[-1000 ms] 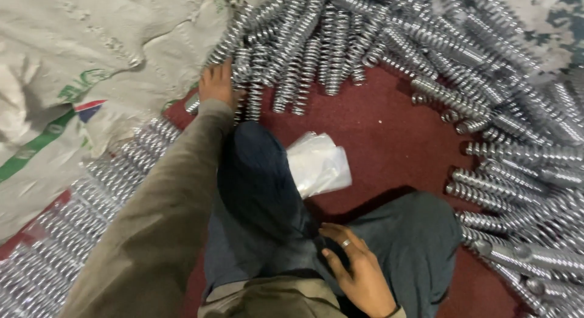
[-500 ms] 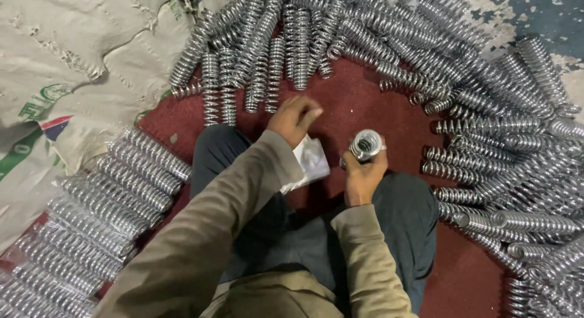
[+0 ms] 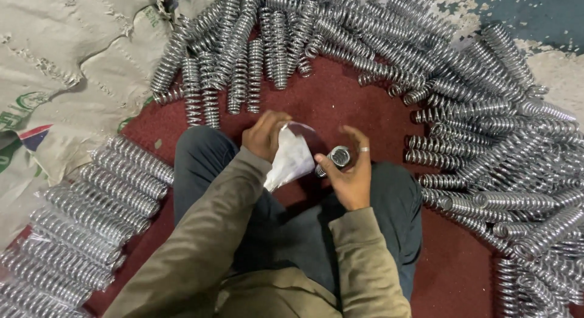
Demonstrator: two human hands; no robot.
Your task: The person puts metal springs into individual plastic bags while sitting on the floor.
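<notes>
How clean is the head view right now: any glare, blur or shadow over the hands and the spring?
Head view: the hands are fairly sharp, the right hand gripping a spring, the left hand holding a clear bag; bright glints on the spring pile; soft shadow on the red mat near the knees; wide-angle bending at the edges.

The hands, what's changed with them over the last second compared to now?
The left hand drew back from the heap of springs to the lap and took hold of the clear plastic bag, lifting it. The right hand rose off the thigh and now holds a metal spring end-on beside the bag's mouth. The laid-out row of springs, the sack and the red floor stayed put.
</notes>
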